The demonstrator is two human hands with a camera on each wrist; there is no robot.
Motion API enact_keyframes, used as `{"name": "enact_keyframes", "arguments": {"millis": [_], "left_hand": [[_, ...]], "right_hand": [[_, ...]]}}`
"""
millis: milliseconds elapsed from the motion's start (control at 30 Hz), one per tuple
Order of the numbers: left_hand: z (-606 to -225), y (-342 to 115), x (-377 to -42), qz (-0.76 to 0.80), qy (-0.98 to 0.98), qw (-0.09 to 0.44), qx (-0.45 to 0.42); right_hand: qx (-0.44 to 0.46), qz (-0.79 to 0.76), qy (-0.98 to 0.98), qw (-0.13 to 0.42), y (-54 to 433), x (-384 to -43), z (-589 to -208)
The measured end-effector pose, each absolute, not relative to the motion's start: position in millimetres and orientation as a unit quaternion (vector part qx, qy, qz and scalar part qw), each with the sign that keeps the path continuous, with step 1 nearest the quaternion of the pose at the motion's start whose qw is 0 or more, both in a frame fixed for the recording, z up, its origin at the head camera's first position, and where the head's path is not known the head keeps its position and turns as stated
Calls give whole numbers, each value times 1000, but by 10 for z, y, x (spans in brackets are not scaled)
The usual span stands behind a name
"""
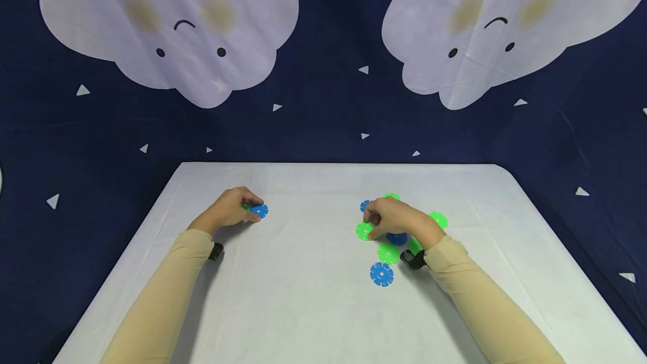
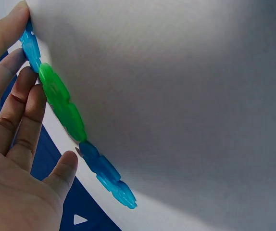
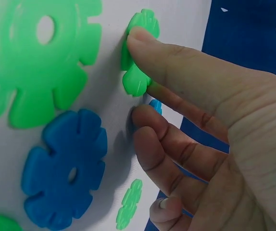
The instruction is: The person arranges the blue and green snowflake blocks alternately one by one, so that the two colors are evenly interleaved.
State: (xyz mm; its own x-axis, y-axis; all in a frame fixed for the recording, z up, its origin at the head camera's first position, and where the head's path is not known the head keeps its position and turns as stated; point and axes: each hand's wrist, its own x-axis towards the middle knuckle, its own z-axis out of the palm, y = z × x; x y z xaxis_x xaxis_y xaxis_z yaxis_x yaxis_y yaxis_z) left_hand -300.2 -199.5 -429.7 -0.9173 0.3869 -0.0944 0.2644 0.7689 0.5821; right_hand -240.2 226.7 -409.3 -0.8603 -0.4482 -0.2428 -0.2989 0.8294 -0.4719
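My left hand [image 1: 229, 206] is at the table's left side, thumb and index finger pinching a blue notched plastic disc [image 1: 259, 210] by its edge. In the left wrist view a green notched disc [image 2: 63, 103] and another blue disc [image 2: 108, 174] run on from it end to end; I cannot tell whether they are joined. My right hand [image 1: 391, 215] is over scattered discs and pinches a green disc [image 3: 137, 77] between thumb and index finger; the index fingertip is hidden behind it. The other right fingers curl loosely.
Around my right hand lie several loose discs: a blue one [image 1: 381, 274] nearest me, a green one [image 1: 388, 254], a dark blue one [image 1: 397, 239] partly under the wrist, and a green one [image 1: 438, 219] farther right. The white table [image 1: 303, 296] meets a dark blue cloud-patterned cloth [image 1: 323, 100].
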Motion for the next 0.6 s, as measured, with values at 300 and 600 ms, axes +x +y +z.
{"name": "enact_keyframes", "arguments": {"millis": [300, 600], "left_hand": [[-4311, -2003, -2997, 292, 935, 106, 169], [-4332, -1997, -3024, 290, 936, 105, 167]], "right_hand": [[-201, -209, 941, 175, 2230, -2436, -4089], [-209, -196, 940, 185, 2179, -2447, -4071]]}}
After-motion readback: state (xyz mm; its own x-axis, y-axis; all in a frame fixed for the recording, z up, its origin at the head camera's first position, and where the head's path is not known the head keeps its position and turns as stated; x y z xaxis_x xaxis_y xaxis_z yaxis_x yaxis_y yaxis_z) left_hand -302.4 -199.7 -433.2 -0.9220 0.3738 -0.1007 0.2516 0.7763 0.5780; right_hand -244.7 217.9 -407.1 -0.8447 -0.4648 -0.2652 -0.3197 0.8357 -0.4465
